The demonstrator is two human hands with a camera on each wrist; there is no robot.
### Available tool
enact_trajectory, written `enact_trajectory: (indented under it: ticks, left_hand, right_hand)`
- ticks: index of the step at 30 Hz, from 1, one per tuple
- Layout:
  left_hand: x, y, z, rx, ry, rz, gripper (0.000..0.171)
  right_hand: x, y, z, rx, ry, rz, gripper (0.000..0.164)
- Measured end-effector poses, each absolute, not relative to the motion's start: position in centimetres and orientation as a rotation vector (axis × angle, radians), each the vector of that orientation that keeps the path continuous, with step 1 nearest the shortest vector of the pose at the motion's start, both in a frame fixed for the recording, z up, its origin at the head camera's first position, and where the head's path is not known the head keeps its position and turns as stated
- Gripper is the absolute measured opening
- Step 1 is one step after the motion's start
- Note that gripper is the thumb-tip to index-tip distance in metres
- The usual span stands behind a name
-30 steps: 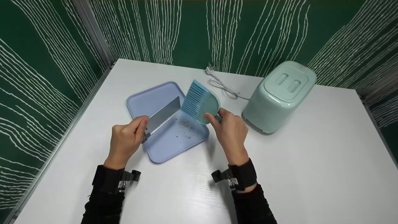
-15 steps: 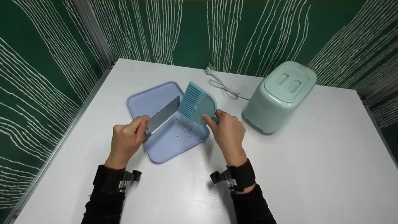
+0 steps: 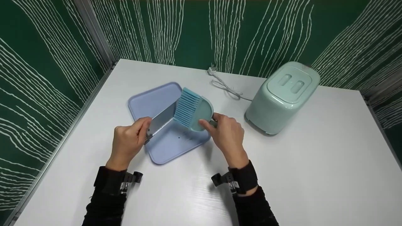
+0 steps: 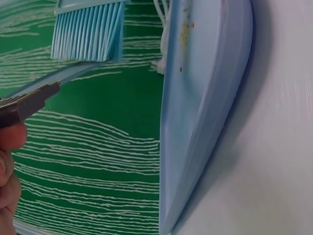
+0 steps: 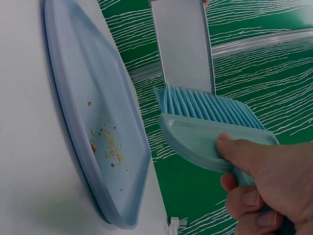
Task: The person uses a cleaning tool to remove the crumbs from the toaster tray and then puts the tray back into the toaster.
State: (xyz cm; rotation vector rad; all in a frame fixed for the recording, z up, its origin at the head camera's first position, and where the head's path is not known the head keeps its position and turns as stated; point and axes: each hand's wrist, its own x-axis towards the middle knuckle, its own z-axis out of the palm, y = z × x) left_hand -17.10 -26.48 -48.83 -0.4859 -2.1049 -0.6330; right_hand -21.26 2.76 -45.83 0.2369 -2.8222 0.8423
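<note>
My left hand grips the dark end of a flat metal crumb tray, which is held tilted above a lilac-blue serving tray. In my right hand is a mint-green hand brush with turquoise bristles, its thumb pressed on the brush's flat body. The bristles touch the far end of the crumb tray in the right wrist view. Yellow-brown crumbs lie scattered on the serving tray below. In the head view the brush covers most of them. The left fingers show only partly in the left wrist view.
A mint-green toaster stands on the white table to the right of my right hand. Its white cord lies bundled behind the brush, with the plug near the back edge. Green walls with white streaks enclose the table's back and sides.
My right hand has moved the brush left and slightly toward me, so its bristles now overlap the crumb tray's far end. My left hand and the crumb tray have barely moved.
</note>
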Motion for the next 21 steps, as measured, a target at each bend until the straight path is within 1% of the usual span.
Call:
enact_trajectory:
  ticks: [8,16,21]
  left_hand:
    - [-17.05,-26.56,-48.84,-0.504,-2.103,-0.591,0.049]
    - [-17.06,-26.29,-48.92,-0.495,-2.086,-0.607,0.049]
    - [-17.14,-26.25,-48.95,-0.498,-2.075,-0.616,0.049]
  right_hand:
    - [-21.35,3.33,-45.07,0.210,-2.833,0.864,0.039]
    - [-21.32,3.07,-45.40,0.173,-2.788,0.846,0.043]
    - [-21.05,2.61,-45.38,0.195,-2.805,0.835,0.041]
